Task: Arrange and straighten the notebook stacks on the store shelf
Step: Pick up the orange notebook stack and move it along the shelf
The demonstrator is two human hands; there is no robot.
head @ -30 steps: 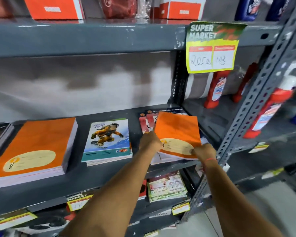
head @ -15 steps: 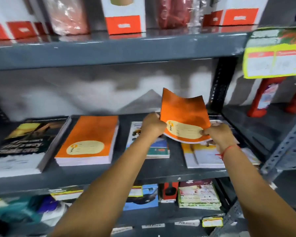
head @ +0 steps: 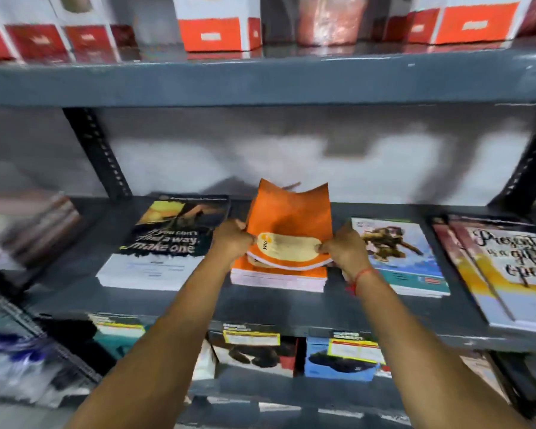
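Observation:
A thin orange notebook (head: 288, 224) bends between my two hands just above the orange notebook stack (head: 279, 278) on the grey shelf (head: 260, 311). My left hand (head: 234, 239) grips its left edge and my right hand (head: 342, 250) pinches its right edge. Its near end rests on or hovers just over the stack, and its far corners curl up. Left of it lies a dark-covered stack reading "make one" (head: 164, 243). To the right lies a stack with a cartoon-figure cover (head: 396, 252), then a "Present is a gift" stack (head: 505, 267).
Red and white boxes (head: 217, 26) line the shelf above. A blurred stack (head: 28, 227) sits at far left. Slotted black uprights (head: 96, 153) flank the bay. Price tags (head: 251, 337) hang on the shelf's front lip, with more notebooks (head: 338, 363) below.
Both hands have carried the orange notebook leftward from the right-hand pile to above the orange stack. The view has panned left with them.

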